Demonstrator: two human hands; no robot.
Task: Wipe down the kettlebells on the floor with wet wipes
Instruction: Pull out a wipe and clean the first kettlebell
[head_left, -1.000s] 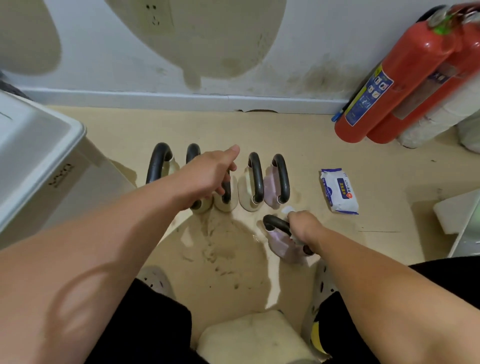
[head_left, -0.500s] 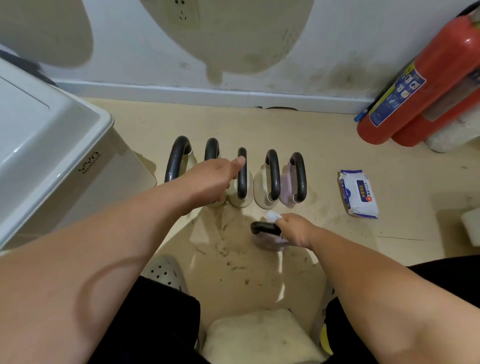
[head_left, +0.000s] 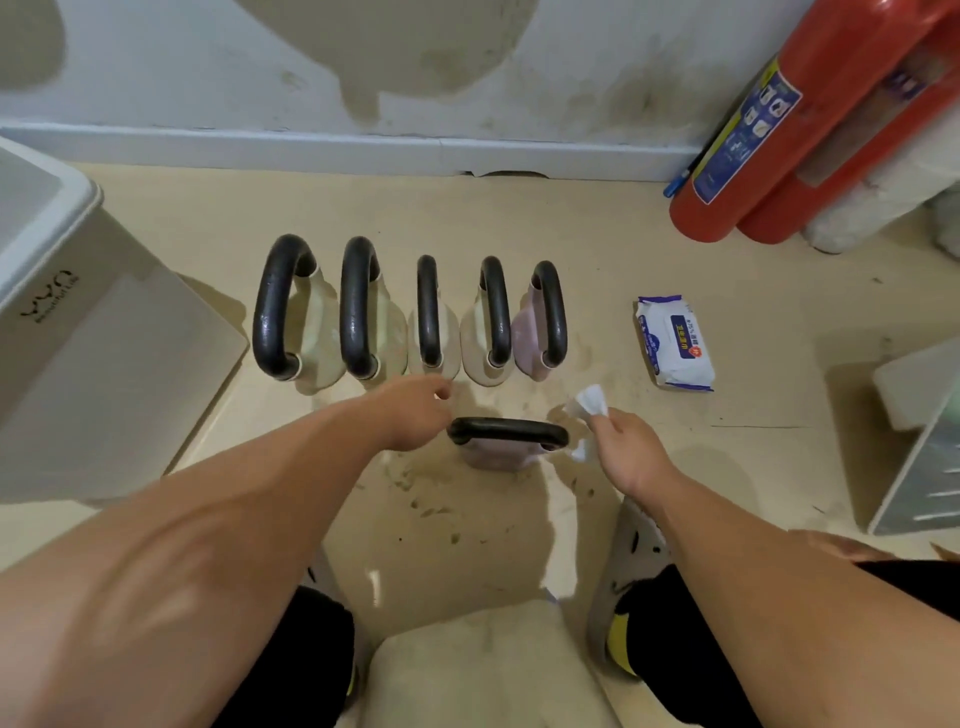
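Several kettlebells with black handles stand in a row (head_left: 427, 322) on the beige floor, cream ones on the left and a pink one (head_left: 535, 338) at the right end. One more pink kettlebell (head_left: 501, 447) stands alone nearer to me, its handle lying crosswise. My left hand (head_left: 415, 415) hovers just left of that handle, fingers loosely curled, holding nothing. To the right of the handle my right hand (head_left: 621, 447) pinches a crumpled white wet wipe (head_left: 589, 402), off the kettlebell. A wet wipes pack (head_left: 674, 343) lies on the floor to the right.
Two red fire extinguishers (head_left: 810, 124) lean on the wall at the back right. A white box (head_left: 78, 332) stands at the left, a white rack (head_left: 919, 441) at the right edge. A cushioned stool (head_left: 478, 670) is between my knees. The floor near the lone kettlebell is dirty.
My left hand has pulled back from the row's handles to beside the lone pink kettlebell. My right hand has come off that kettlebell's handle and lifted the wipe to its right.
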